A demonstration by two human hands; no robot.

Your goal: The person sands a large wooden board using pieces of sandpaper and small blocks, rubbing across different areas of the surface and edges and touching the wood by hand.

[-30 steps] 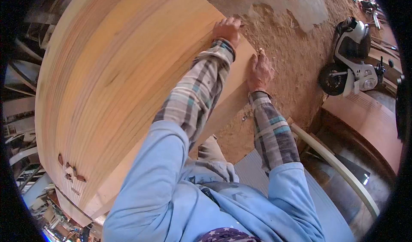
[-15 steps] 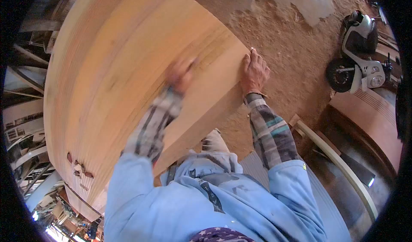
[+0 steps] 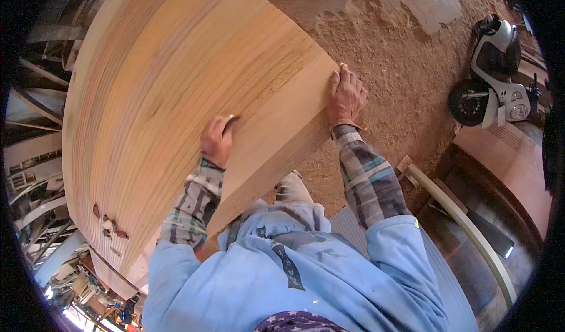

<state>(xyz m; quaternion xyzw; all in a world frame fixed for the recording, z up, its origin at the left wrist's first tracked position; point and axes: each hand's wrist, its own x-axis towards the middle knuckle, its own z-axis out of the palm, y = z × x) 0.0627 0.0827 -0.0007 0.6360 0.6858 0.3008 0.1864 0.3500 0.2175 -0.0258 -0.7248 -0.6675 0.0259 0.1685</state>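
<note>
A large wooden panel point(image 3: 176, 85) with streaked grain spreads across the left and middle of the head view. On its surface, near the side closest to my body, my left hand point(image 3: 218, 139) is closed around a small dark, thin piece point(image 3: 231, 123), partly hidden by the fingers; it may be sandpaper. My right hand point(image 3: 347, 96) rests over the panel's right corner, fingers stretched out together and thumb a little apart, holding nothing else. Several small brown pieces point(image 3: 108, 226) lie at the panel's lower left.
A scooter point(image 3: 497, 79) stands on the dirt floor point(image 3: 406, 79) at the right. Below it are a brown wooden panel point(image 3: 506, 161) and a long curved pale strip point(image 3: 465, 226). Wooden frames point(image 3: 38, 102) crowd the far left.
My left hand has moved from the panel's far right corner back toward my body along the surface. My right hand stays at the corner. The view has shifted slightly.
</note>
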